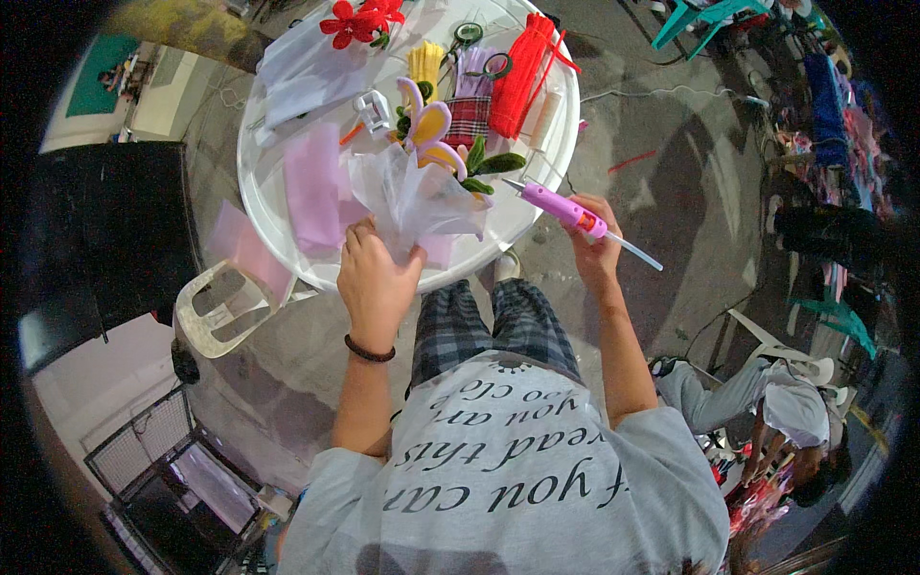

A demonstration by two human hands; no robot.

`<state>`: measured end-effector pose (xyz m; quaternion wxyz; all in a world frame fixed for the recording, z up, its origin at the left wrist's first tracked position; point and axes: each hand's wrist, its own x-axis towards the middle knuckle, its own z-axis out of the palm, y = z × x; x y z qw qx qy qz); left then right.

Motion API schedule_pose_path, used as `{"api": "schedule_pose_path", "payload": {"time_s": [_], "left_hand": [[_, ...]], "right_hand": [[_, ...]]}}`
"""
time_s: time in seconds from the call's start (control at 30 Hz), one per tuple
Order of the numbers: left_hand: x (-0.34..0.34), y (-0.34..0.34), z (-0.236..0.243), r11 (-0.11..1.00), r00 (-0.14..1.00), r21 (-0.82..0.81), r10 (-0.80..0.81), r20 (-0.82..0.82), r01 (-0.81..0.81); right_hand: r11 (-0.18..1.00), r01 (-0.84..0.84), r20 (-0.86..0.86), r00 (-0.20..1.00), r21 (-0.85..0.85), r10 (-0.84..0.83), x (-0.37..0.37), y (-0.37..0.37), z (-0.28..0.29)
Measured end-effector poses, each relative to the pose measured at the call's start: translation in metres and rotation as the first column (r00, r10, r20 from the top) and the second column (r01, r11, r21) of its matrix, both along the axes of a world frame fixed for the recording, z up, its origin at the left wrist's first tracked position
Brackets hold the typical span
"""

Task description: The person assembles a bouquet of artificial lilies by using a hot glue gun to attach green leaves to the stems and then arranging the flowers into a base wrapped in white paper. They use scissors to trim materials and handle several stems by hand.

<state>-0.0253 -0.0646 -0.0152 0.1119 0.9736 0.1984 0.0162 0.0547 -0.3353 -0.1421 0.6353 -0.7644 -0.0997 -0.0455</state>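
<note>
My left hand [377, 285] is closed round the gathered lower part of a bouquet at the table's near edge. White translucent wrapping [404, 192] flares from it around lilac and yellow fuzzy flowers [433, 123] with dark green leaves [500, 164]. In my right hand [598, 257] is a pink glue gun [561, 207], held just off the table's right edge. Its nozzle points left toward the leaves, apart from them, and a clear glue stick [640, 254] sticks out of its back. The bouquet's lower end is hidden by my left hand.
The round white table [251, 196] bears red pipe cleaners [518, 81], yellow ones [425, 63], lilac ones [471, 72], red flowers [342, 26], scissors [497, 65] and pink wrapping sheets [312, 187]. A white plastic chair [222, 311] stands left. Another person [795, 412] bends at the right.
</note>
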Motion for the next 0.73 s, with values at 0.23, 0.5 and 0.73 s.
{"api": "schedule_pose_path", "payload": {"time_s": [0.23, 0.5, 0.73], "left_hand": [[0.008, -0.003, -0.014, 0.999, 1.000, 0.038, -0.007, -0.021, 0.008], [0.011, -0.009, -0.023, 0.996, 1.000, 0.086, -0.017, 0.008, 0.017], [0.012, -0.007, -0.019, 0.998, 0.999, 0.056, 0.030, -0.045, -0.028]], "right_hand": [[0.998, -0.017, 0.006, 1.000, -0.053, 0.018, -0.009, -0.001, -0.002], [0.999, -0.018, 0.054, 0.998, -0.039, 0.020, -0.012, 0.007, 0.004], [0.999, -0.027, 0.096, 0.995, -0.046, 0.032, -0.013, 0.011, 0.001]]}}
